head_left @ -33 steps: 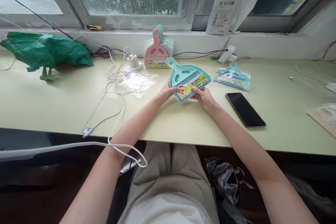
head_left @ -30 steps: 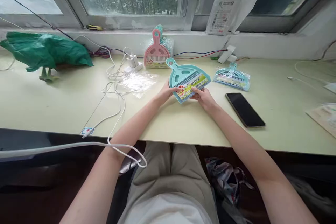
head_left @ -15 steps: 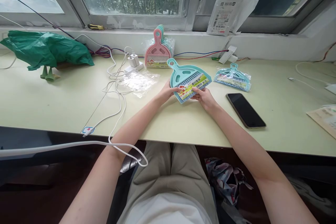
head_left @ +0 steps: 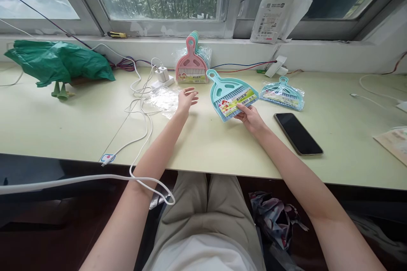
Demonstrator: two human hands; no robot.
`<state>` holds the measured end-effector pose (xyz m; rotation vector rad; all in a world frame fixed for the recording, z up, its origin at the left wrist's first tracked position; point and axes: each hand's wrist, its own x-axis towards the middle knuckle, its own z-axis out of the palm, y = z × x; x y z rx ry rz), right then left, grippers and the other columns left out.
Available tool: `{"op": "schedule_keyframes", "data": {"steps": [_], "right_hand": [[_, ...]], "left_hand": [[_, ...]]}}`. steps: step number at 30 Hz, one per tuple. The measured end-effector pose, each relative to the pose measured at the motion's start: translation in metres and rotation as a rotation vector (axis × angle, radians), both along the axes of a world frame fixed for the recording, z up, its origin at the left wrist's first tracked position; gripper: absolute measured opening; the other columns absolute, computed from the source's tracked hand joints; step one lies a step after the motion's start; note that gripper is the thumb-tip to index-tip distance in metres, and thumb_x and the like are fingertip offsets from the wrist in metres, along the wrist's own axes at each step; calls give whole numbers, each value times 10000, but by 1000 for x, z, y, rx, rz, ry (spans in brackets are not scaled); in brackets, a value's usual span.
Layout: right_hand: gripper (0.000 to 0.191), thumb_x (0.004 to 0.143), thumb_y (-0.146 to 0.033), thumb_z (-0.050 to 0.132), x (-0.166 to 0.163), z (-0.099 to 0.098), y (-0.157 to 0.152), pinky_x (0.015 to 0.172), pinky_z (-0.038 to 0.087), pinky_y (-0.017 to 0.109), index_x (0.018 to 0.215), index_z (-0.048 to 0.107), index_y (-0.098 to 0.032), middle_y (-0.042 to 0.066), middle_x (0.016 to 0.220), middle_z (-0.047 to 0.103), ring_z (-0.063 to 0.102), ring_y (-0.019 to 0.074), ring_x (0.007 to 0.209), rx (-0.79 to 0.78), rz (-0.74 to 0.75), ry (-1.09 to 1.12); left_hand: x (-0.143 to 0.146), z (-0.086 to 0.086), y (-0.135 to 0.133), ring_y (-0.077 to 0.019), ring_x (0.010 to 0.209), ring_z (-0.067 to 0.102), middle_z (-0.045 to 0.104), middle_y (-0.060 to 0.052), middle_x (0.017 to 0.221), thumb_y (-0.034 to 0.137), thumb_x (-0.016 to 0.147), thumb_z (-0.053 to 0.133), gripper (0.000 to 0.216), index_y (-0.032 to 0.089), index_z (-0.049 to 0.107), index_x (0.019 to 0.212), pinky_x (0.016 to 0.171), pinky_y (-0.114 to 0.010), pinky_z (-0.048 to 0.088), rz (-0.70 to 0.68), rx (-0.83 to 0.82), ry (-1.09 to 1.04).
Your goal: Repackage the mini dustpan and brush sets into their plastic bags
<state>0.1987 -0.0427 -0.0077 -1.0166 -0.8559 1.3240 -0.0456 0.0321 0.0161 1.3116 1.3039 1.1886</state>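
At the upper left of the frame a green plastic bag lies on the pale table, and white cables trail from a charger down over the table's near edge. Just right of them a clear plastic sleeve lies flat. The left hand hovers over the sleeve's right edge, fingers spread loosely and holding nothing. Behind it, at upper centre, a pink dustpan set leans against the sill.

Right of centre, the right hand pinches the lower edge of a teal dustpan and brush set, which is tilted up off the table with its handle pointing to the upper left. A bagged teal set lies farther right, with a black phone in the frame's centre right.

With only one hand gripping a bottom corner, the raised set could pivot or slip, and the brush might slide out of the pan. The thin sleeve may skid or crumple under the open hand, and the loose cables near that forearm could snag.
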Motion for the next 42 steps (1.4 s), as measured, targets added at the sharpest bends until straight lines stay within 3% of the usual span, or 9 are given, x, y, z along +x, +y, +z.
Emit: {"op": "schedule_keyframes", "data": {"steps": [5, 9, 12, 19, 25, 30, 32, 36, 42], "right_hand": [[145, 789, -250, 739, 2, -1, 0, 620, 597, 201, 901, 684, -178, 8, 823, 766, 720, 121, 677, 8, -4, 1], [142, 802, -248, 719, 2, -2, -1, 639, 599, 201, 923, 683, -184, 9, 870, 769, 728, 123, 720, 8, -4, -17], [138, 808, -246, 714, 2, -1, -2, 664, 605, 212, 926, 677, -186, 12, 885, 771, 733, 129, 737, 5, -2, -25], [119, 837, -247, 690, 1, 1, -1, 708, 610, 243, 940, 666, -194, 15, 883, 773, 737, 138, 744, -16, -3, -53], [133, 837, -256, 703, 2, -1, 1, 702, 608, 249, 938, 659, -182, 30, 870, 774, 736, 144, 726, -31, 4, -88], [91, 846, -219, 681, 1, -3, 0, 676, 610, 237, 924, 677, -173, 31, 868, 776, 736, 139, 720, -39, 26, -85], [92, 848, -213, 679, 1, -3, 0, 675, 612, 236, 930, 681, -171, 32, 868, 776, 735, 137, 716, -44, 35, -86], [92, 851, -202, 670, 1, -3, 1, 675, 615, 235, 935, 683, -168, 38, 879, 777, 737, 139, 721, -71, 39, -106], [113, 849, -206, 674, 3, -4, 1, 665, 621, 242, 953, 691, -166, 45, 885, 776, 743, 154, 748, -82, 68, -131]], "left_hand": [[-15, -5, 2, -307, 1277, 463, 567, -135, 1311, 262, 812, 604, 386, 204, 590, 1194, 1037, -453, 404, 195, 225, 903], [-13, -9, -4, -314, 1242, 479, 583, -152, 1261, 167, 853, 502, 358, 190, 644, 1180, 1004, -444, 400, 92, 188, 1229], [-8, -6, -8, -263, 1137, 550, 636, -129, 1133, 36, 838, 391, 420, 193, 713, 1058, 914, -368, 444, 9, 187, 1248], [3, -3, -15, -228, 1059, 586, 648, -112, 1075, -60, 731, 386, 462, 180, 748, 887, 860, -321, 485, -100, 326, 1131], [2, -5, -14, -257, 1046, 594, 647, -151, 1036, -25, 775, 393, 409, 147, 735, 916, 881, -350, 478, -122, 264, 1139], [4, -7, -15, -309, 1145, 546, 611, -188, 1181, 173, 911, 396, 357, 143, 637, 1172, 950, -437, 444, -38, 229, 1259], [4, -8, -16, -310, 1149, 547, 614, -185, 1189, 170, 904, 411, 377, 156, 613, 1221, 987, -457, 416, -60, 220, 1308], [3, -7, -16, -293, 1095, 579, 654, -183, 1083, 37, 831, 404, 401, 144, 685, 1096, 977, -422, 416, -134, 203, 1373], [3, -10, -12, -304, 1095, 584, 658, -197, 1054, -25, 795, 400, 393, 113, 697, 1012, 885, -382, 467, -140, 200, 1363]]}}
